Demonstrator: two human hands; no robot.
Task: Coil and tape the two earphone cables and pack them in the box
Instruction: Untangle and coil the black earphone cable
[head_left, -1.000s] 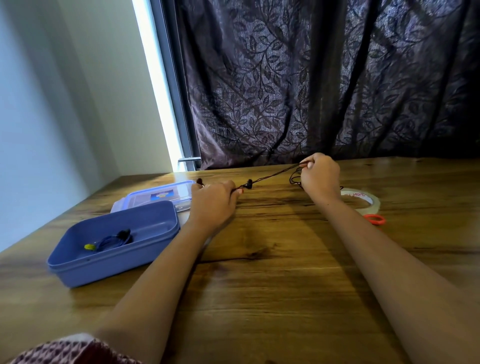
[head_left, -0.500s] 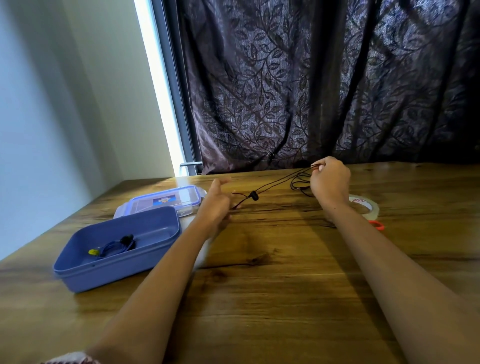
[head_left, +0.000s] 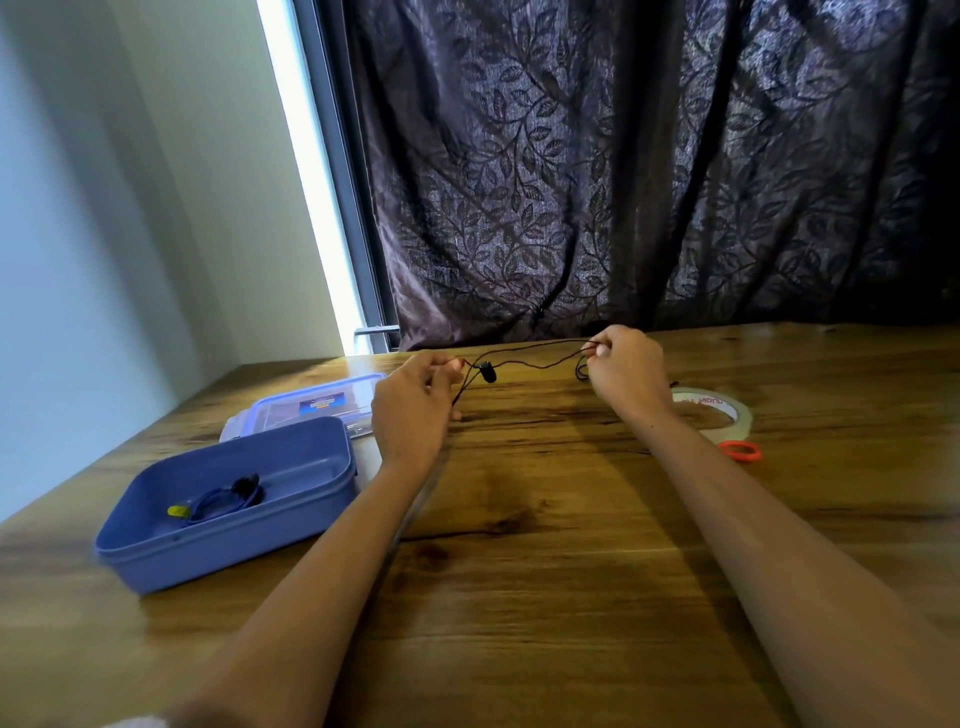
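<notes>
Black earphone cable (head_left: 487, 372) hangs slack between the hands, just above the table (head_left: 545, 597). Left hand (head_left: 410, 410) pinches one end; right hand (head_left: 626, 371) pinches gathered loops. Best: light tension, even loops, then tape (head_left: 711, 410). Blue cable (head_left: 218, 504) lies in the box (head_left: 156, 551).

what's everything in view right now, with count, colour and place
black earphone cable: 1, black, strung between both hands above the table
blue earphone cable: 1, blue, coiled inside the box
box: 1, blue, open, table's left side
lid: 1, clear with blue rim, flat behind the box
tape roll: 1, clear, on table beside the right wrist
ring: 1, orange, just in front of the tape roll
table: 1, brown wood
curtain: 1, dark purple, leaf pattern, behind the table
left hand: 1, pinches the cable's left end
right hand: 1, pinches the cable's right end
</notes>
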